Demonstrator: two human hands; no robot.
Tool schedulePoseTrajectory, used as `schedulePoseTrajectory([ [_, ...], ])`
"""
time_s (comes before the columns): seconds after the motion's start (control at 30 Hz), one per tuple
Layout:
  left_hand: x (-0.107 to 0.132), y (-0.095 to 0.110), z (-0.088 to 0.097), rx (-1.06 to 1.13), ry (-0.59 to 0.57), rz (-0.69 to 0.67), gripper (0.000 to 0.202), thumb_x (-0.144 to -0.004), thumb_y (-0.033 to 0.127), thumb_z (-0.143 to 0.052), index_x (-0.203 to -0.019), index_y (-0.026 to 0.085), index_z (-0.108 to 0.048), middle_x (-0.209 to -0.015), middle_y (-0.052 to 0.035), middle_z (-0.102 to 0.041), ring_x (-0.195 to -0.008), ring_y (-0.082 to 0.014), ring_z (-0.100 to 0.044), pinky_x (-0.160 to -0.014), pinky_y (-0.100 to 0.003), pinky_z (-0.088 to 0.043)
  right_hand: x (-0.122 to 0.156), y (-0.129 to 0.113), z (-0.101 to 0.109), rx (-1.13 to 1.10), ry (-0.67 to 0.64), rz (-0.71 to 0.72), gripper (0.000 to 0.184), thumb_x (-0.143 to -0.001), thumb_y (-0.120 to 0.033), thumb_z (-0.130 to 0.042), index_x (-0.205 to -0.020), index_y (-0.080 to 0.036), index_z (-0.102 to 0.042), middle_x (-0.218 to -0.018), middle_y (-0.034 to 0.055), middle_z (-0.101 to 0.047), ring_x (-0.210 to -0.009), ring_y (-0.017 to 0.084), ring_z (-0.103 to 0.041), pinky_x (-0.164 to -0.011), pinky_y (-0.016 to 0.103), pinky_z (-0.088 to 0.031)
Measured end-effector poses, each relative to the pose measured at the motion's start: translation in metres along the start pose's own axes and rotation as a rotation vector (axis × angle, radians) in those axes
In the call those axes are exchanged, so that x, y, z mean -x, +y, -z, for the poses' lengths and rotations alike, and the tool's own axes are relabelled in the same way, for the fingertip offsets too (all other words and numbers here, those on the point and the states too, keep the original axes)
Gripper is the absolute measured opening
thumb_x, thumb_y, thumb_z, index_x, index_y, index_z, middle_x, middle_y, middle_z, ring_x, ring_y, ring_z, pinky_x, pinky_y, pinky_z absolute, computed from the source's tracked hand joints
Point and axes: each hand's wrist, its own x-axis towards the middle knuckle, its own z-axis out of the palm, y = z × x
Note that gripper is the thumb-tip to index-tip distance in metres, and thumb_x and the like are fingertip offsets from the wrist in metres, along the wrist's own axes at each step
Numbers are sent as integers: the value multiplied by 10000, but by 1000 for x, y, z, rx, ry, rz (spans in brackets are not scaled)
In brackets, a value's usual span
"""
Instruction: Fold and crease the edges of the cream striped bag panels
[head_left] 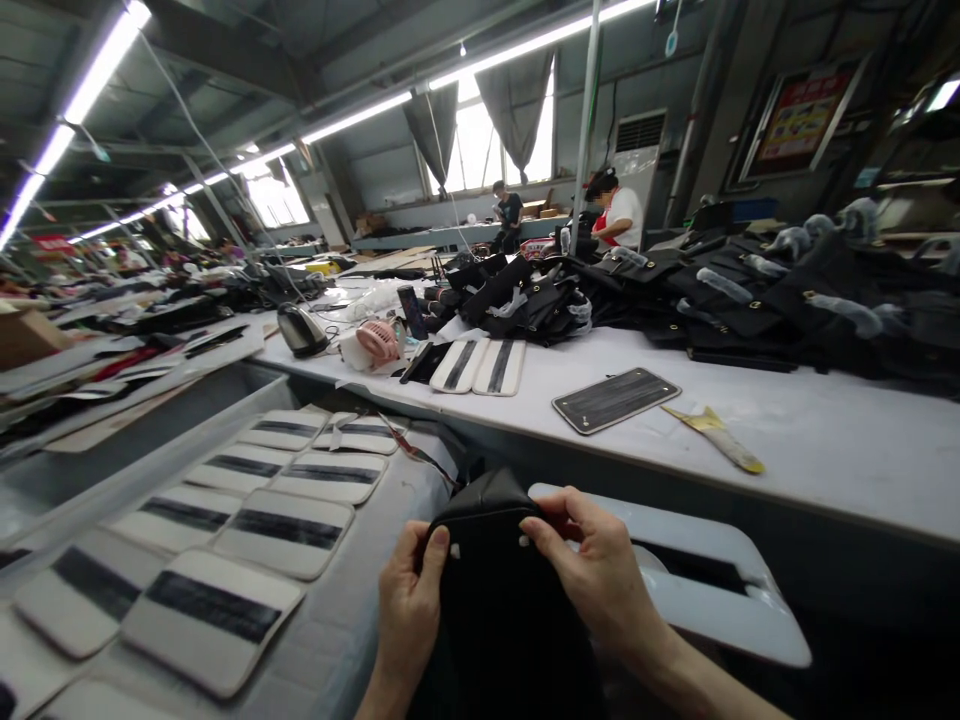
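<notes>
A black bag piece (pixel 510 600), leather-like with a stitched rim, is held up in front of me. My left hand (pixel 411 590) pinches its left upper corner, thumb on the near face. On the right upper corner my right hand (pixel 592 560) does the same. Two small white marks show on the dark face close to my thumbs. The lower part of the piece runs down out of the picture. Behind my right hand lies a pale, rounded board (pixel 705 560) with a dark slot.
Left, a covered table (pixel 330 610) bears rows of pale panels (pixel 214 620) with black stripes. Ahead, a white table (pixel 840 450) carries a dark panel (pixel 616 400), a yellow-handled tool (pixel 716 440), a pink fan (pixel 377 342), a kettle (pixel 301 330) and heaped black bags (pixel 750 290). Two people work beyond.
</notes>
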Motion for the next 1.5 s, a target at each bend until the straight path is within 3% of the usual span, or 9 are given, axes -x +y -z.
schedulePoseTrajectory([
  [0.13, 1, -1, -2, 1, 11, 3, 343, -909, 517, -533, -766, 205, -522, -661, 23, -480, -636, -133, -444, -585, -219, -364, -2, 6, -7, -22, 53, -54, 155, -873, -342, -623, -844, -193, -652, -767, 20, -661, -712, 175, -599, -645, 289, -436],
  [0.37, 0, -3, -1, 189, -64, 36, 313, -904, 473, -567, -779, 190, -518, -672, 35, -462, -628, -111, -414, -590, -212, -360, -13, 28, -8, -470, 4, -277, 274, -740, -417, -770, -789, -165, -674, -705, 6, -645, -635, 126, -547, -586, 230, -419],
  [0.5, -1, -1, 5, 163, -122, -14, 261, -864, 427, -648, -865, 194, -529, -729, 26, -547, -678, -119, -494, -638, -227, -386, -17, 35, -9, -550, 35, -369, 353, -641, -435, -847, -806, -166, -690, -707, 16, -671, -624, 126, -577, -577, 211, -453],
  [0.63, -2, -2, 8, 87, -94, -15, 273, -842, 421, -679, -875, 192, -534, -750, 19, -581, -692, -124, -522, -637, -233, -384, -13, 40, -18, -525, 49, -412, 432, -642, -465, -833, -946, -191, -696, -769, 29, -704, -662, 167, -630, -598, 246, -499],
  [0.73, -3, -6, 4, 140, -61, 23, 262, -872, 429, -637, -852, 185, -544, -717, 21, -574, -658, -114, -508, -610, -228, -378, -9, 44, -26, -454, 105, -368, 466, -658, -470, -811, -1011, -193, -688, -847, 50, -723, -749, 204, -659, -650, 275, -514],
  [0.97, -9, -19, -5, 304, -9, 109, 273, -845, 420, -672, -814, 169, -571, -727, 23, -568, -667, -99, -503, -627, -201, -420, -16, 47, -40, -303, 162, -225, 307, -775, -439, -696, -924, -170, -696, -831, 58, -714, -741, 197, -632, -688, 298, -489],
  [1.13, -14, -28, -4, 434, 4, 213, 296, -792, 419, -725, -846, 165, -584, -751, 18, -597, -661, -99, -530, -613, -192, -449, -9, 48, -43, -429, 85, -323, 332, -764, -450, -714, -936, -167, -694, -852, 65, -725, -757, 218, -653, -693, 314, -508],
  [1.27, -16, -34, -4, 427, 19, 231, 317, -785, 437, -728, -865, 166, -585, -762, 6, -620, -676, -115, -555, -618, -202, -474, 2, 53, -45, -342, 75, -323, 302, -802, -450, -680, -935, -179, -695, -845, 54, -718, -764, 225, -655, -682, 315, -508],
  [1.5, -14, -37, -8, 306, 95, 195, 331, -799, 478, -705, -866, 181, -575, -753, 13, -613, -695, -124, -552, -624, -206, -482, 22, 69, -49, -155, 201, -280, 260, -835, -433, -647, -959, -208, -691, -928, 44, -688, -853, 228, -638, -779, 343, -496],
])
